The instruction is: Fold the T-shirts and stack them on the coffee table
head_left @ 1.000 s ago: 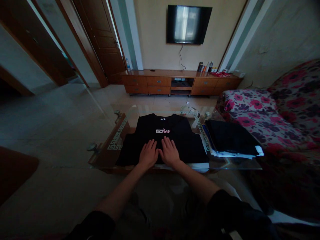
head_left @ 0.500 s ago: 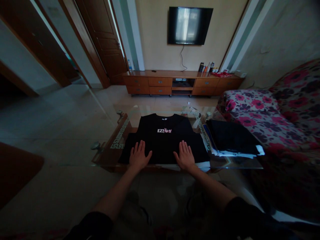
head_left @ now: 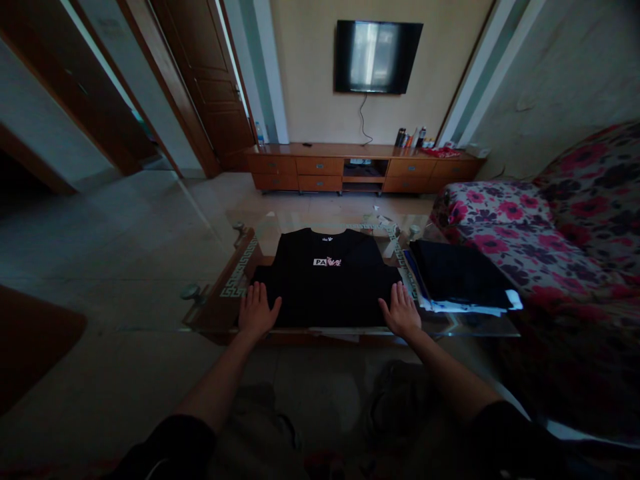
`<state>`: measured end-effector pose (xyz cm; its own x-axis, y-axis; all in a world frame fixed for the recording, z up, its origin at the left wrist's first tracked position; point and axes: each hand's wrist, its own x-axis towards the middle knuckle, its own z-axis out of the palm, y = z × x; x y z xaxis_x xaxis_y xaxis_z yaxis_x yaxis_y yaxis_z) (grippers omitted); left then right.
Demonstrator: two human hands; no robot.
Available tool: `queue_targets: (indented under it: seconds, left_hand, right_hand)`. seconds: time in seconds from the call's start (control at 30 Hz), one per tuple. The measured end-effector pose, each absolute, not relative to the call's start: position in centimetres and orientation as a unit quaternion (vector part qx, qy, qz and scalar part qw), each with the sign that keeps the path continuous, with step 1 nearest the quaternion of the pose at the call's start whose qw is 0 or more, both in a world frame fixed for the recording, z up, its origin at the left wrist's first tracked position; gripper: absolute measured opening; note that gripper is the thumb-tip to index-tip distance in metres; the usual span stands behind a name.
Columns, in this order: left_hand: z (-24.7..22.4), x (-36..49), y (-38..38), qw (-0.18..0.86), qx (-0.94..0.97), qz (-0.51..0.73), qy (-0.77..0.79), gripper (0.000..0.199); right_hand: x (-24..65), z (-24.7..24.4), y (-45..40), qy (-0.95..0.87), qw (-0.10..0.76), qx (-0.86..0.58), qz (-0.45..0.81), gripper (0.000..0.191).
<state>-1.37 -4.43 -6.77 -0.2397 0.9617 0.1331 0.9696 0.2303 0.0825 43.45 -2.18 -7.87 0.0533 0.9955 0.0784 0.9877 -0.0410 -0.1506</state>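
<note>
A black T-shirt (head_left: 330,287) lies folded on the glass coffee table (head_left: 227,273), its neckline toward the far side and a white and pink print on its chest. Flat on its near left corner rests my left hand (head_left: 258,312), fingers stretched out and thumb apart. My right hand (head_left: 401,311) lies the same way on the near right corner, palm down. Neither hand grips the cloth. Parts of the shirt's near corners are hidden under my hands.
To the right on the table is a stack of folded clothes (head_left: 460,277), black on top. A flowered sofa (head_left: 510,233) stands beyond it. Against the far wall are a wooden TV cabinet (head_left: 320,165) with several bottles and a wall-mounted television (head_left: 379,58).
My hands have slid apart across the shirt, the left one leftward and the right one rightward, out to its near corners. Both stay flat.
</note>
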Motion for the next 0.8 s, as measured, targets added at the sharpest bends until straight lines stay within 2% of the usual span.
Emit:
queue_targets:
  seconds: [0.2,0.33,0.53,0.8]
  left_hand:
    - [-6.3,-0.5,-4.8,0.039,-0.567,-0.081,-0.819,0.084]
    - [-5.2,0.7,-4.5,0.046,-0.623,-0.079,-0.777,0.08]
    - [-4.5,1.9,-3.8,-0.024,-0.717,-0.076,-0.693,0.066]
    - [-4.5,1.4,-3.7,-0.029,-0.672,-0.074,-0.736,0.071]
  right_hand:
    - [43.0,-7.8,-2.2,-0.657,0.088,-0.748,0.022,0.087]
    - [40.9,-7.2,-2.0,-0.65,0.094,-0.754,-0.002,0.088]
    - [38.0,-6.5,-0.5,-0.724,0.083,-0.685,0.024,0.077]
    - [38.4,-6.5,-0.3,-0.731,0.07,-0.678,0.032,0.076]
